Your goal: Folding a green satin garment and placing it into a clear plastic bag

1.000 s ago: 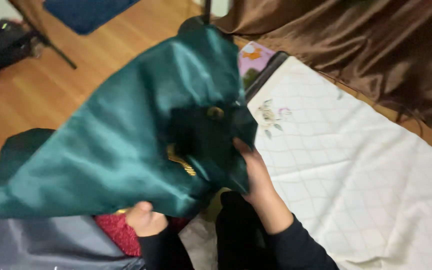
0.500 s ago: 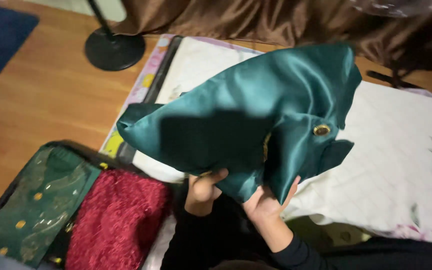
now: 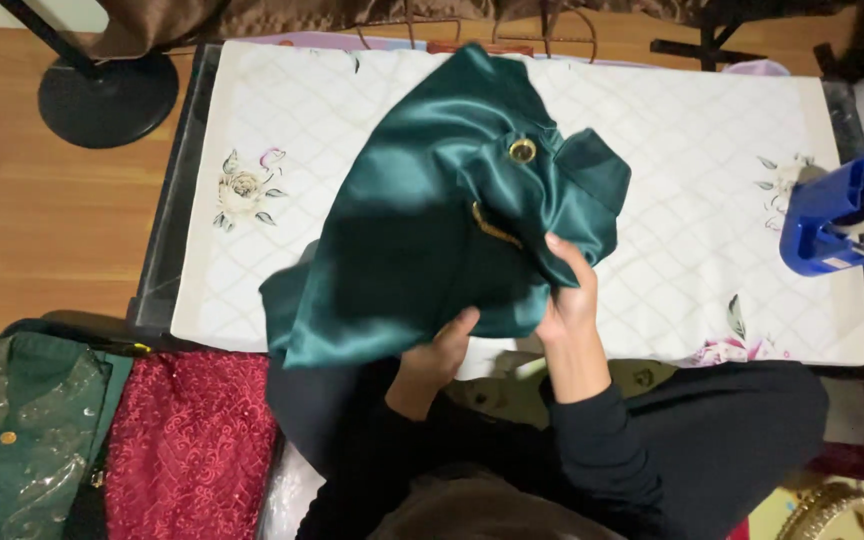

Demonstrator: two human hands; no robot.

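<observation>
A dark green satin garment (image 3: 432, 230) with a gold button (image 3: 522, 150) hangs bunched over the low table (image 3: 252, 260). My left hand (image 3: 442, 350) grips its lower edge from underneath. My right hand (image 3: 567, 295) pinches the fabric on the right side, just below the button and collar folds. Both forearms are in black sleeves. Most of the garment drapes over the white quilted cover with rose prints (image 3: 692, 230).
A blue tape dispenser (image 3: 832, 215) stands at the table's right end. At the lower left lie a folded green embroidered garment (image 3: 22, 430) and a red patterned one (image 3: 187, 440). A round black stand base (image 3: 107, 95) sits on the wooden floor.
The view has swung from the floor and the pile of clothes to the table. The green garment has been carried over the table, both hands still gripping it.
</observation>
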